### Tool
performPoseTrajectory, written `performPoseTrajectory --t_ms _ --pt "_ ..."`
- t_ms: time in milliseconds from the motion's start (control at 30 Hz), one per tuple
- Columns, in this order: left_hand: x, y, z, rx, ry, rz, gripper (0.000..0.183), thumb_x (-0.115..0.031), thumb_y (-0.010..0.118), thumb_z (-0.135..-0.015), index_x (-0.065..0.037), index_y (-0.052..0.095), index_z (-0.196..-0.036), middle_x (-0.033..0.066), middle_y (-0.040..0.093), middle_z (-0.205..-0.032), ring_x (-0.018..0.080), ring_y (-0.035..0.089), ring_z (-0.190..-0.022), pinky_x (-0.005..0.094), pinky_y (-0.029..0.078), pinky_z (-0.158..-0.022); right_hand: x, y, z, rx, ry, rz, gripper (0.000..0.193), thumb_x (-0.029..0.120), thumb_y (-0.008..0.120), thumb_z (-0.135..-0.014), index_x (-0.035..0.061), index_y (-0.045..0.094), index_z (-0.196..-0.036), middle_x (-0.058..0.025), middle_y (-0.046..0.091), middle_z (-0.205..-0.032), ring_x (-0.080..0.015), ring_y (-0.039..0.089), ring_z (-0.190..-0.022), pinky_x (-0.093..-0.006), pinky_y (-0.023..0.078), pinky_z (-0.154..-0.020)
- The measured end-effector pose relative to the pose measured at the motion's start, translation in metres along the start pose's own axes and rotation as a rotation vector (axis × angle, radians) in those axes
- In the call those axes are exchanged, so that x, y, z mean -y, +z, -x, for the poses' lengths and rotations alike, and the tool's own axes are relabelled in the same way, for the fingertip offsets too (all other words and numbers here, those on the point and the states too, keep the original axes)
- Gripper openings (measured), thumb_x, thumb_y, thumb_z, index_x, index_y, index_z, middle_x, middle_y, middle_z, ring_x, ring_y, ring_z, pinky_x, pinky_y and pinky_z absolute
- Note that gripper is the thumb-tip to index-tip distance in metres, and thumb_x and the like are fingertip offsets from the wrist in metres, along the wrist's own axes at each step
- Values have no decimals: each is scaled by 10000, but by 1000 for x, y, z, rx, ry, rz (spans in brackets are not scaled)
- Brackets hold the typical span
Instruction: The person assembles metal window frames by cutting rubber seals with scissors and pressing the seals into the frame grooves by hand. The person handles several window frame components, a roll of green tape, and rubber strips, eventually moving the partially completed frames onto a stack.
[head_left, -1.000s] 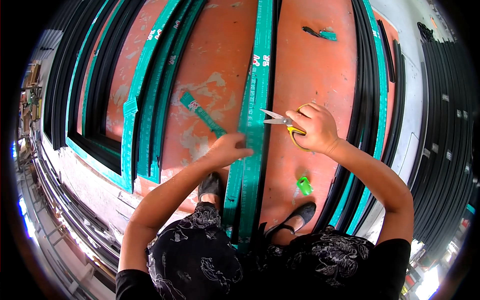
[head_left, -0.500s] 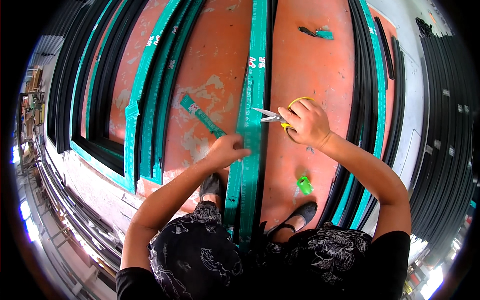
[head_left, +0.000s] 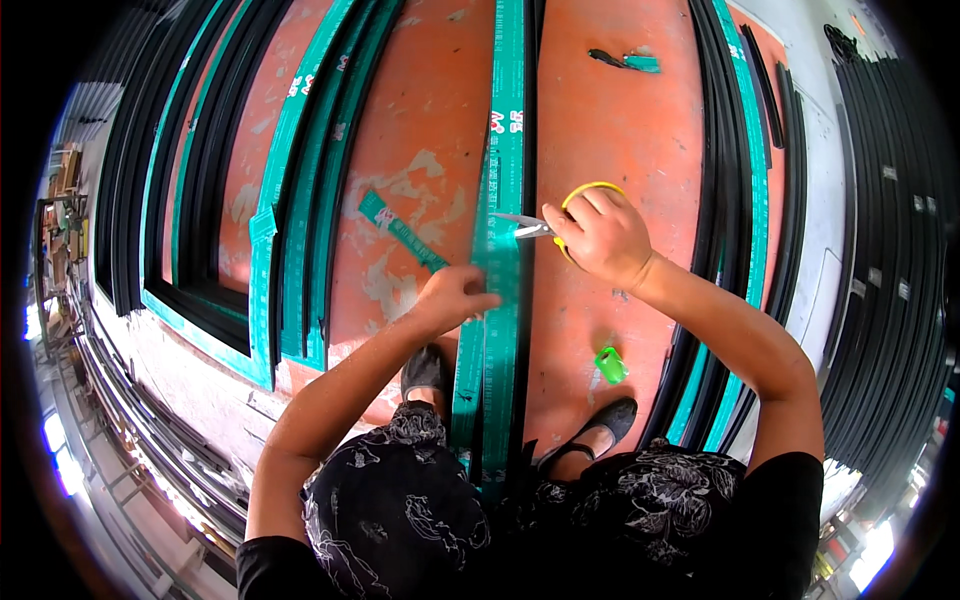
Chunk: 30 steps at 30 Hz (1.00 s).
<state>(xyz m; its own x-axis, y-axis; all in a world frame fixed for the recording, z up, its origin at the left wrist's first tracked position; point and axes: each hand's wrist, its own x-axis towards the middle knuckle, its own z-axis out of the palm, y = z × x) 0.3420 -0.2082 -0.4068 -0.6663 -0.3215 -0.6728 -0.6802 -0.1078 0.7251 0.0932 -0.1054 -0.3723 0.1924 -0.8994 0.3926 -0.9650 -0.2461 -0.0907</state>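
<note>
A pair of scissors (head_left: 533,227) with yellow handles is in my right hand (head_left: 607,238). Its blades are slightly parted, pointing left over a long bar covered in green printed film (head_left: 507,185). My left hand (head_left: 455,297) is at the left edge of that bar, fingers curled and thumb reaching over the film; what they grip, if anything, is hidden. A loose strip of green film (head_left: 400,230) runs up and left from beside my left hand. The bar runs lengthwise between my feet, its black side (head_left: 533,130) showing along the right.
Black and green-filmed frames (head_left: 262,300) occupy the left of the worn orange surface (head_left: 610,140); long profiles (head_left: 735,200) line its right. A bright green plastic piece (head_left: 611,365) lies near my right foot. A green-and-black scrap (head_left: 640,63) is farther off. Dark bars (head_left: 895,270) are stacked far right.
My right hand has moved slightly left and up, carrying the scissors so the blades reach farther over the green film. My left hand stays nearly in place.
</note>
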Motion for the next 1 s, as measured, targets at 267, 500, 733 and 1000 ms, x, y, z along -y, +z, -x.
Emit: performPoseTrajectory --t_ms 267,500,733,1000 --pt "14 -3 2 -23 -13 98 282 -208 772 -810 15 599 -806 89 641 -708 151 646 -650 287 511 -569 2 0 -3 28 -89 27 225 145 617 -766 72 647 -977 -44 557 -763 -217 580 -788 -337 511 -705" --pt "11 -1 -1 14 -14 109 278 -211 773 -810 13 609 -828 88 645 -717 150 648 -653 278 512 -556 -14 23 6 -1 -107 -63 263 212 697 -726 109 645 -962 -40 525 -720 -220 577 -692 -348 498 -568" --pt "11 -11 1 -214 99 -153 321 -276 748 -828 13 610 -850 97 659 -724 167 659 -691 309 511 -607 7 -1 -72 -45 76 -71 172 190 662 -791 139 614 -948 -73 534 -661 -262 572 -600 -375 465 -482" --pt "-63 -8 -17 -384 732 -789 259 -145 761 -708 -84 642 -929 90 572 -996 302 545 -993 414 464 -835 1 -21 -52 -59 478 -380 157 139 695 -788 130 620 -925 -114 594 -692 -327 597 -627 -428 453 -528"
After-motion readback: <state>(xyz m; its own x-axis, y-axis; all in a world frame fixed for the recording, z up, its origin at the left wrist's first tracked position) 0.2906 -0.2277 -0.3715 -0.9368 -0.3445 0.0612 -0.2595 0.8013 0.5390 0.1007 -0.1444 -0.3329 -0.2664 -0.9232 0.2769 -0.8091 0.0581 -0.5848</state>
